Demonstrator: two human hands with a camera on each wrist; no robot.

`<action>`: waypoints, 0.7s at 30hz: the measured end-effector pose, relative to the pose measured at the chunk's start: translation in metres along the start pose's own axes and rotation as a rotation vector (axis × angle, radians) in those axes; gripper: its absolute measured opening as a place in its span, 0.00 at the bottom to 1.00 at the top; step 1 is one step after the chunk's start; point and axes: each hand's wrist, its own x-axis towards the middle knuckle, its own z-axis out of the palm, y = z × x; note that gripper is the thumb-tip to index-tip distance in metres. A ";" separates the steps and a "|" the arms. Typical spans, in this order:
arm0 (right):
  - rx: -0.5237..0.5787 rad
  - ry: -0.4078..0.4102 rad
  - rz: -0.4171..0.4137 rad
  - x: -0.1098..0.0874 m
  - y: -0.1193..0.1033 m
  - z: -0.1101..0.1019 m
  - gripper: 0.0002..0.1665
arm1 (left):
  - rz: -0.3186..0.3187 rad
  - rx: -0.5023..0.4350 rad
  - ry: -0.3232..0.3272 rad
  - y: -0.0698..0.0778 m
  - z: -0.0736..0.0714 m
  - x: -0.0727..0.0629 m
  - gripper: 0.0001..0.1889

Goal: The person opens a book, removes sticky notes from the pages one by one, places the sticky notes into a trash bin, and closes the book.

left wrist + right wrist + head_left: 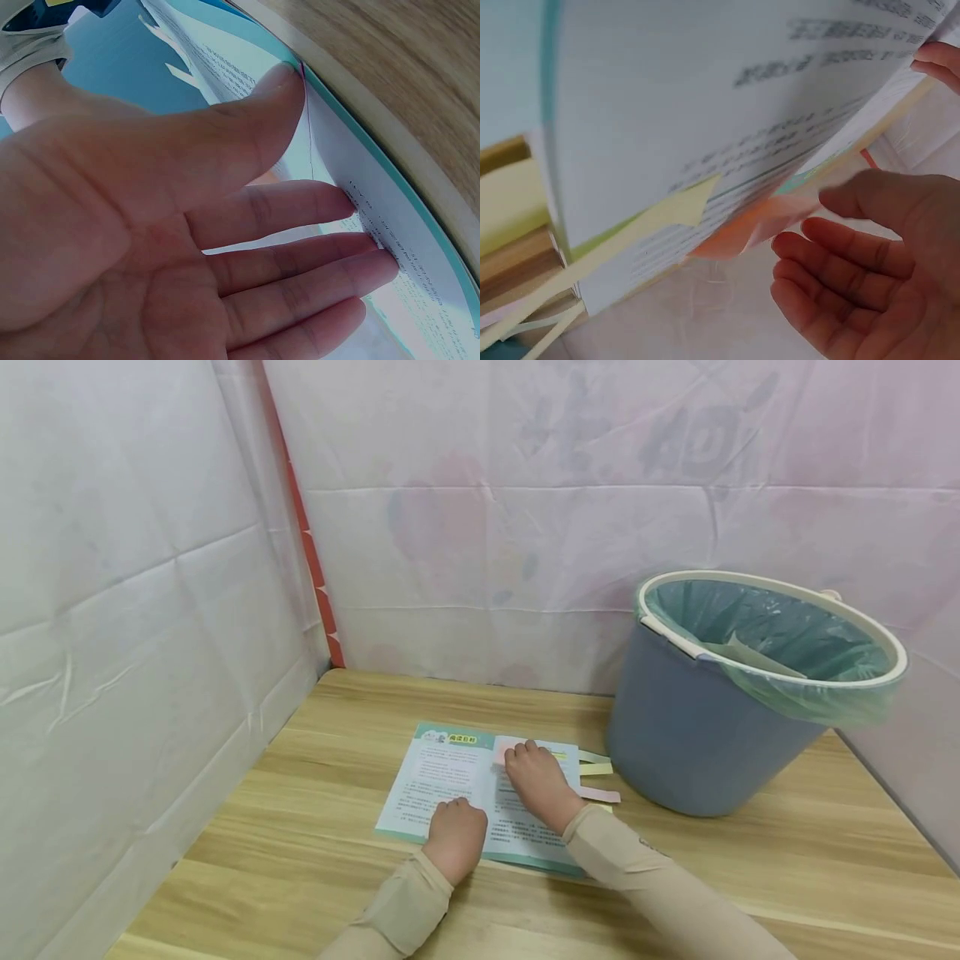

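An open book point(435, 770) with teal borders and printed text lies on the wooden table. My left hand point(456, 837) rests at its lower edge near the fold. In the left wrist view the fingers point(300, 262) are nearly straight against the page, and the thumb lies by the teal border. Over the upper part of the right page is my right hand point(542, 783). In the right wrist view its fingers are loosely bent, thumb apart from them, right beside a translucent pink-orange sticky note point(731, 234). A pale yellow strip point(622, 236) lies across the same page.
Green, yellow and pink paper tabs point(597, 795) stick out from the book's right side. A blue-grey bin point(690, 735) with a green plastic liner point(765, 610) stands right of the book. White and pinkish fabric point(465, 527) hangs behind and to the left.
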 end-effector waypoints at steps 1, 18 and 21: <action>0.000 0.005 0.005 0.000 0.001 0.000 0.10 | 0.001 0.002 0.001 0.000 0.000 0.000 0.05; 0.048 0.067 0.199 0.001 0.018 -0.001 0.11 | 0.014 -0.024 -0.006 -0.002 -0.001 -0.001 0.03; 0.047 0.092 0.218 -0.001 0.021 -0.001 0.09 | 0.018 -0.025 -0.001 -0.002 -0.001 -0.001 0.03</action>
